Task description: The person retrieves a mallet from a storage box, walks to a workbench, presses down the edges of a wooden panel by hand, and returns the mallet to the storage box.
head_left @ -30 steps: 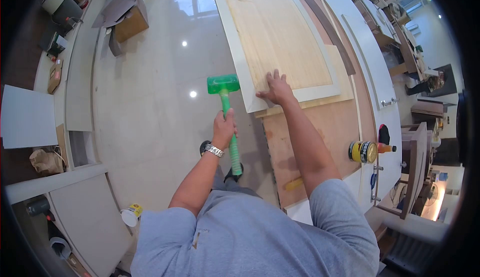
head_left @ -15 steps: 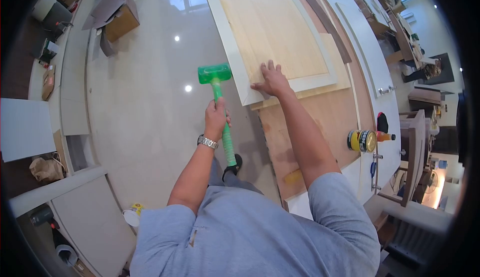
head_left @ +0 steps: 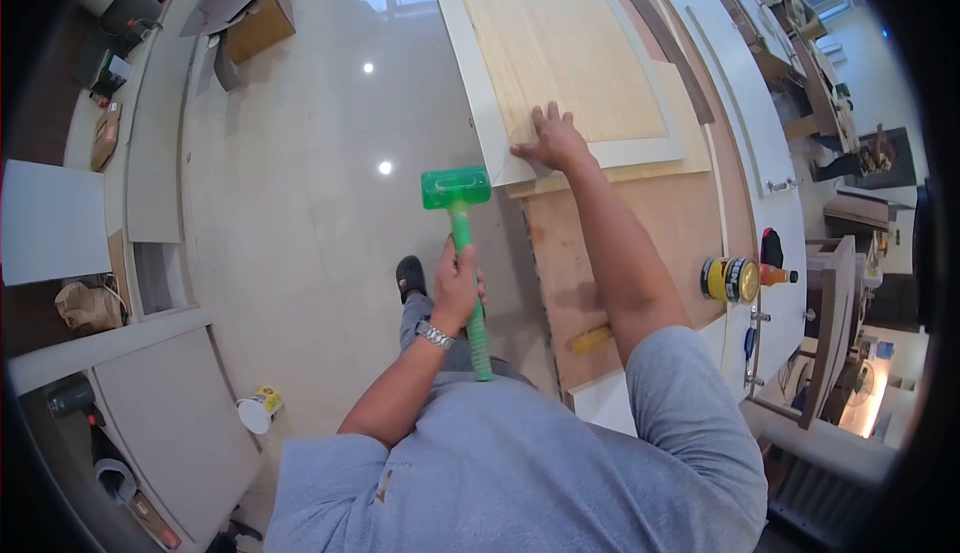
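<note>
My left hand is wrapped round the handle of a green mallet, whose head points away from me beside the near left corner of a framed panel. The panel has a white border round a pale wood centre. On its near edge lies my right hand, fingers spread, palm down. Beneath the panel is a pale board, resting on a larger brown sheet. A yellow-handled tool lies on the brown sheet, near my right forearm.
A can and an orange bottle are on the right. An open cardboard box stands on the floor at the upper left, and a white tub at the lower left. A person is visible far right.
My left hand and the mallet have come down and to the right, nearer my body. A foot now shows further forward on the floor. My right hand stays spread on the panel.
</note>
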`<state>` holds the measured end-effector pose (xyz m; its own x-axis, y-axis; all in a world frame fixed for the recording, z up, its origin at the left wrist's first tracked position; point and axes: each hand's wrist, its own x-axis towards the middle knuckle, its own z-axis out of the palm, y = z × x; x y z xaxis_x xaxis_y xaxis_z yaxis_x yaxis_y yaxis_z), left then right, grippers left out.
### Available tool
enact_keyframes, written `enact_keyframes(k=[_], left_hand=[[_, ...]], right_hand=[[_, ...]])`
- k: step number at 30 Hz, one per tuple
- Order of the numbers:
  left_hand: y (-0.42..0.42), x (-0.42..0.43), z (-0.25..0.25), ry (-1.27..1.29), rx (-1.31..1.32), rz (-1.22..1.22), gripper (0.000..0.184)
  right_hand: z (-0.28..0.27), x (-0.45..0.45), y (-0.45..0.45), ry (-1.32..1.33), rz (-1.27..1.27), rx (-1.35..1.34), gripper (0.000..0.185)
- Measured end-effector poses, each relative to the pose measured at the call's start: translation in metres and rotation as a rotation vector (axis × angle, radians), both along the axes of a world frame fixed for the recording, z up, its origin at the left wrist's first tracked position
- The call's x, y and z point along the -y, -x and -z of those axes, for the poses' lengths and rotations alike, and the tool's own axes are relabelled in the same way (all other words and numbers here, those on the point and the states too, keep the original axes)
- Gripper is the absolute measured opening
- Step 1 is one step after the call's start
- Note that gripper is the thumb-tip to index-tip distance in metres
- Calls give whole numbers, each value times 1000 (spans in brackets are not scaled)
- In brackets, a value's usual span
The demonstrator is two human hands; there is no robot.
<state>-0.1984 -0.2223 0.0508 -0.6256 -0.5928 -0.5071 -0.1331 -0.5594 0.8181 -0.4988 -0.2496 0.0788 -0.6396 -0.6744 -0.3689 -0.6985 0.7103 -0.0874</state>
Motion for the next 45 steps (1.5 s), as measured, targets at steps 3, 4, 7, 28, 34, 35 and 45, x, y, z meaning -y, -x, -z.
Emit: enact_keyframes(k=[3, 4, 7, 28, 34, 35, 45], left_hand=[[8, 5, -3, 7, 0, -57, 37], [12, 7, -2, 18, 0, -86, 38], [16, 32, -4, 71, -30, 45, 40], [108, 130, -1, -14, -18, -52, 41], [129, 161, -1, -53, -38, -72, 38], [130, 168, -1, -25, -34, -67, 38], [178, 236, 2, -7, -84, -128, 38]], right_hand=[[-2, -1, 1, 2, -7, -3, 103], [-1, -1, 1, 5, -11, -3, 103], [-7, -3, -2, 14, -16, -3, 102], [-14, 53, 58, -33, 63, 39, 110], [-15, 51, 54, -28, 103, 63, 111], [-16, 54, 54, -30, 108, 66, 110], [-21, 55, 52, -14, 135, 102, 110]])
